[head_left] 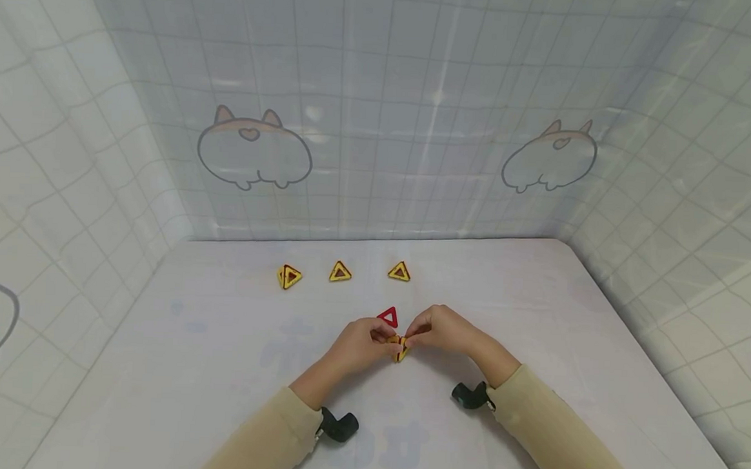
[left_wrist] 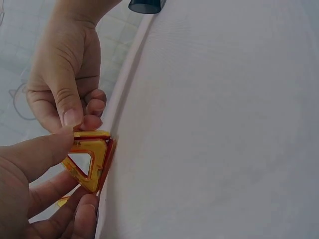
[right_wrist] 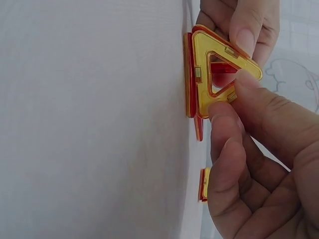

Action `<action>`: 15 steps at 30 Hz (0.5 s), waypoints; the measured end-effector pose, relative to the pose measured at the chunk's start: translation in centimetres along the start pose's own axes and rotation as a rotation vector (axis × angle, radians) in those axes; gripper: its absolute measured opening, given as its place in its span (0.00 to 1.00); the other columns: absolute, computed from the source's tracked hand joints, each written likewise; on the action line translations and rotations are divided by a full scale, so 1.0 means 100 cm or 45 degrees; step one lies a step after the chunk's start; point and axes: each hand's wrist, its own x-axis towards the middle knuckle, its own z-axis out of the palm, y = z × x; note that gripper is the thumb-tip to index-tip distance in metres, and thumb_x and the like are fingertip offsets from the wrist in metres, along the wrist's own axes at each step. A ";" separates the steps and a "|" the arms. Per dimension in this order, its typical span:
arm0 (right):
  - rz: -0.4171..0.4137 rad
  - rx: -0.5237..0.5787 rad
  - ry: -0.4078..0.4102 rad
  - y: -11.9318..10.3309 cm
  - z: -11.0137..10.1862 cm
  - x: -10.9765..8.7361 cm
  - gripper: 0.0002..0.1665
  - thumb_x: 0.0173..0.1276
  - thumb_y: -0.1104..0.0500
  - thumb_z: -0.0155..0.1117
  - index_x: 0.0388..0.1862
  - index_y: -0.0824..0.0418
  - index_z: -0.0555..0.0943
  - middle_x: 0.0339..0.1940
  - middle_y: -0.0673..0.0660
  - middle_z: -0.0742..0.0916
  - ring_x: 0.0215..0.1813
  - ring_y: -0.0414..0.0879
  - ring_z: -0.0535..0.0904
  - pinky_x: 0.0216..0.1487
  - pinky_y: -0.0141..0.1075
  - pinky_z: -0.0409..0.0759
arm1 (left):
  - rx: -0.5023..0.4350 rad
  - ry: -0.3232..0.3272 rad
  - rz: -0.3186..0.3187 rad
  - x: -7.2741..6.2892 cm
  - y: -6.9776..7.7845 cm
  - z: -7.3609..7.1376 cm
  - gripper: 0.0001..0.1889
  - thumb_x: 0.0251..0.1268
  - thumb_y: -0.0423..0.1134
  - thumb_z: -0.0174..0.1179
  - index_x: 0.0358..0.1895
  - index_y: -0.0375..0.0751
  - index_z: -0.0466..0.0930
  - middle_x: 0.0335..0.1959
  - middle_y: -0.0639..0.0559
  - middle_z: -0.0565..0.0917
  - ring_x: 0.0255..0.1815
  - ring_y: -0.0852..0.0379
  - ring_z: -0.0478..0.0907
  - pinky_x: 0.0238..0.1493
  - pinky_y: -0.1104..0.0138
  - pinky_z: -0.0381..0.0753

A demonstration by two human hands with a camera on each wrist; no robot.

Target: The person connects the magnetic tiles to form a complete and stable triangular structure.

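Both hands meet over a small piece built from yellow and red triangular magnetic tiles [head_left: 399, 348], low over the table. My left hand [head_left: 362, 344] pinches a yellow triangular tile [left_wrist: 99, 154] between thumb and fingers. From the other side, my right hand [head_left: 448, 329] pinches another yellow triangular tile [right_wrist: 202, 59], thumb on its face. These two tiles lean together with their edges joined, and a red-and-yellow edge shows along the table side. Just beyond the fingertips lies a red triangular tile [head_left: 394, 321] with an open middle.
Farther back on the white table [head_left: 178, 365] lie a yellow triangle piece [head_left: 400, 271], a second triangle piece [head_left: 340, 272], and overlapping triangle pieces [head_left: 290, 277] at left. Grid-patterned curtains [head_left: 392, 125] hang at the back and sides. A dark camera mount [head_left: 339, 426] sits at the left wrist, another mount [head_left: 469, 395] at the right.
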 end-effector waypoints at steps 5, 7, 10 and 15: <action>0.003 -0.001 -0.008 0.001 -0.001 -0.001 0.02 0.62 0.60 0.75 0.35 0.56 0.91 0.31 0.44 0.89 0.35 0.36 0.81 0.39 0.31 0.80 | 0.036 0.019 -0.026 -0.001 0.003 0.004 0.20 0.56 0.50 0.74 0.46 0.43 0.83 0.39 0.55 0.81 0.41 0.57 0.77 0.43 0.62 0.79; 0.001 -0.006 -0.011 0.000 -0.002 -0.001 0.02 0.63 0.60 0.74 0.35 0.55 0.90 0.31 0.43 0.89 0.35 0.35 0.82 0.40 0.31 0.80 | 0.062 0.029 -0.028 -0.001 0.004 0.006 0.21 0.55 0.51 0.75 0.46 0.43 0.83 0.40 0.54 0.80 0.42 0.56 0.76 0.43 0.61 0.79; -0.014 -0.029 -0.009 0.001 -0.005 -0.002 0.02 0.64 0.61 0.73 0.35 0.55 0.90 0.32 0.43 0.89 0.36 0.36 0.82 0.41 0.31 0.81 | 0.090 0.044 -0.039 0.000 0.005 0.009 0.20 0.55 0.52 0.75 0.44 0.44 0.82 0.39 0.54 0.79 0.40 0.56 0.75 0.42 0.61 0.79; 0.029 -0.073 0.004 0.005 -0.010 -0.002 0.03 0.66 0.61 0.72 0.38 0.55 0.89 0.36 0.44 0.88 0.39 0.38 0.81 0.43 0.33 0.81 | 0.115 0.038 -0.059 -0.003 0.006 0.007 0.17 0.57 0.50 0.74 0.42 0.45 0.82 0.38 0.55 0.79 0.41 0.56 0.75 0.44 0.61 0.79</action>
